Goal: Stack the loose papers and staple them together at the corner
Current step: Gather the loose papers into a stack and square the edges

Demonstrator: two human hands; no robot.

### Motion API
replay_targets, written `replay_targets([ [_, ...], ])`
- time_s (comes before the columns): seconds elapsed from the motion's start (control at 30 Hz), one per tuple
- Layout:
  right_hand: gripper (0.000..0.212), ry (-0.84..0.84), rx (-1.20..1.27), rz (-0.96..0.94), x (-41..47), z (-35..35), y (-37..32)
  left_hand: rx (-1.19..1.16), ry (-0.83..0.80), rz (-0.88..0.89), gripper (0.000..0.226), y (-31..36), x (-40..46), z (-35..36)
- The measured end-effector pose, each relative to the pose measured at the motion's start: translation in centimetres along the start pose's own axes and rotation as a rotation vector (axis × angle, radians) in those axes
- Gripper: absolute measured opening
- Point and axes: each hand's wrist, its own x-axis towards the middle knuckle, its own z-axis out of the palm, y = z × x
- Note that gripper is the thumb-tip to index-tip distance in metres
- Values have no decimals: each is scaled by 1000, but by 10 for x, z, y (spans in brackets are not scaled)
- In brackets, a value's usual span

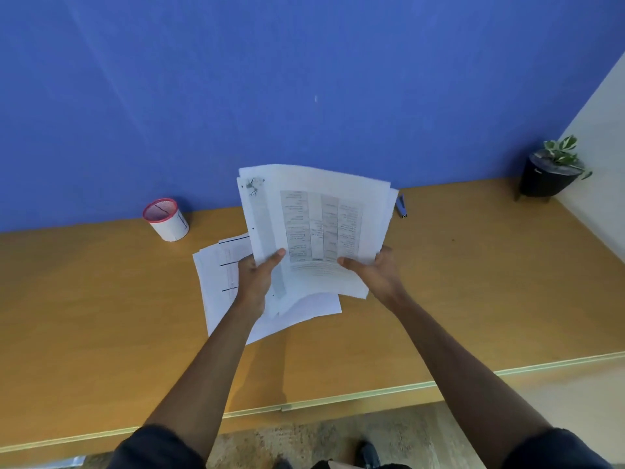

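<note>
A blue wall is filling the upper half of the view, and a long wooden desk is running beneath it. Above the desk, a sheaf of papers is being held up, tilted toward the camera, the sheets fanning unevenly at their edges. More loose sheets are lying flat on the desk beneath and to the left of the raised sheaf. The left hand is gripping the sheaf's lower left edge, thumb pressing on the front and fingers hidden behind the paper. The right hand is clasping the lower right corner likewise, thumb lying across the printed face, the other fingers curling behind. A dark potted plant is standing at the far right corner. A white cup with a red rim is sitting near the wall on the left. A small blue object, probably the stapler, is peeking out just beside the sheaf's right edge.
</note>
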Motion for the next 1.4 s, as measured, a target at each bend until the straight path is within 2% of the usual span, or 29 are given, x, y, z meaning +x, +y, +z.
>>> replay_targets([
  [0.17,30,5,-26,11,3,2,3,1,-103,-56,17,-20,-5,-13],
  [0.37,23,48,-42,13,-4,6,15,48,-88,-58,18,-23,-2,-17],
  [0.57,22,67,-9,-9,-11,9,12,73,-105,-41,30,-19,-5,-15],
  [0.73,28,72,84,-34,-12,7,-2,124,-106,27,30,-6,-6,-8],
  [0.93,6,127,97,-73,-9,5,-17,114,-125,126,20,17,-9,6],
  [1.1,5,141,124,-99,-4,3,-25,85,-133,181,20,26,-7,10],
  [1.4,15,53,57,50,-13,-1,15,145,-75,-11,21,-23,-14,9],
])
